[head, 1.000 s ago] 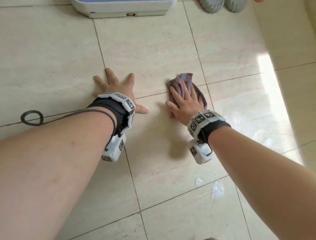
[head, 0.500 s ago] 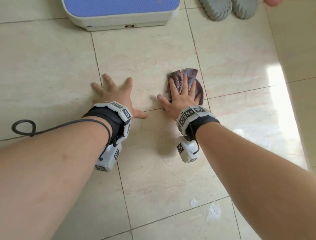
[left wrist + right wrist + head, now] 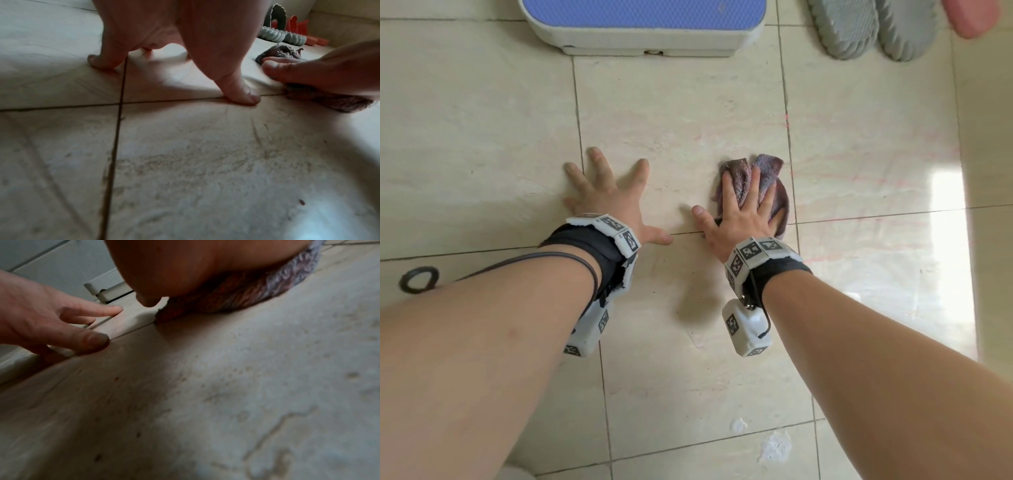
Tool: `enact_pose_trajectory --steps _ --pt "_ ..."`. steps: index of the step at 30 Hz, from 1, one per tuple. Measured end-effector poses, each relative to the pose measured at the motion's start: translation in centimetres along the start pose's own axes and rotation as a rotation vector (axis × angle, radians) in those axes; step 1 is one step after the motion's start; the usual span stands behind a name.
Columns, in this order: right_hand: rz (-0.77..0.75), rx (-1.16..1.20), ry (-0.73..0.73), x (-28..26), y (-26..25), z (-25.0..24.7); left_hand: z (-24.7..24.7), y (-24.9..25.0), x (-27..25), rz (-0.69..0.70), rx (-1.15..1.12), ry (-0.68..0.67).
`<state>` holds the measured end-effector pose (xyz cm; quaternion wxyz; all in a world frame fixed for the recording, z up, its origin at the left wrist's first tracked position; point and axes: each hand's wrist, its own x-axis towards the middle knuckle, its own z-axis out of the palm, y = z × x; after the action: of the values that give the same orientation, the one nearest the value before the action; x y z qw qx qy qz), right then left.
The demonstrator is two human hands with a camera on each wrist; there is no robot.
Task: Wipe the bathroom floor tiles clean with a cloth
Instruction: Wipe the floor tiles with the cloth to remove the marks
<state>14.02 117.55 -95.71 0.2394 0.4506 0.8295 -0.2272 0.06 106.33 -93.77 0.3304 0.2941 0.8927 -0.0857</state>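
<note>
Far left, a black cable loop (image 3: 418,280) lies on the beige floor tiles (image 3: 681,113), well out from the left hand (image 3: 609,202). That hand is planted flat, fingers (image 3: 599,161) fanned wide and straight, thumb stretched toward the right hand and resting right at a grout line (image 3: 185,99); it holds nothing. From the left wrist view the fingertips (image 3: 98,62) press the tile while the palm arches above it, and speckled grime shows on the tile nearer the camera.

Across a short gap, the right hand (image 3: 743,216) lies palm-down on a purplish-brown terry cloth (image 3: 767,171). Its fingers (image 3: 755,186) are straight and spread over the cloth, not curled round it. The cloth bunches beyond the fingertips and bulges out past the little-finger side; the thumb lies off it on bare tile, pointing at the left hand. From the right wrist view the cloth (image 3: 246,293) is squashed between palm and floor, its edge touching a grout line.

Ahead of the fingers, well apart, sit a blue-topped white step stool (image 3: 647,24) and, further right, grey ridged slippers (image 3: 873,27). A bright patch of light falls on the tiles on the far right.
</note>
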Motion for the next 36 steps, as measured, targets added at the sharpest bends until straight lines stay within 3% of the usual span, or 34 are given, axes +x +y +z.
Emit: enact_pose_trajectory --steps 9,15,22,25,28,32,36 --pt "0.082 0.011 0.04 2.1 -2.1 -2.4 -0.2 -0.8 0.5 0.059 -0.063 0.009" --pt "0.11 0.028 0.025 3.1 -4.6 -2.3 -0.3 -4.1 1.5 -0.054 -0.143 0.06" --pt "0.076 0.005 0.051 5.1 -6.4 -3.9 -1.5 -5.7 2.4 0.063 -0.079 -0.007" --pt "-0.022 -0.063 0.027 6.0 -9.7 -3.9 -1.7 -7.8 2.7 0.135 -0.053 0.009" --pt "-0.219 -0.134 0.0 4.2 -12.0 -2.1 -1.2 -8.7 2.6 0.158 -0.064 0.053" --pt "-0.346 -0.226 -0.072 -0.5 -7.8 0.4 -1.4 -9.0 2.0 0.155 -0.077 0.056" --pt "-0.187 -0.212 -0.052 0.7 -4.3 -1.2 -1.1 -11.3 1.3 0.135 -0.096 0.036"
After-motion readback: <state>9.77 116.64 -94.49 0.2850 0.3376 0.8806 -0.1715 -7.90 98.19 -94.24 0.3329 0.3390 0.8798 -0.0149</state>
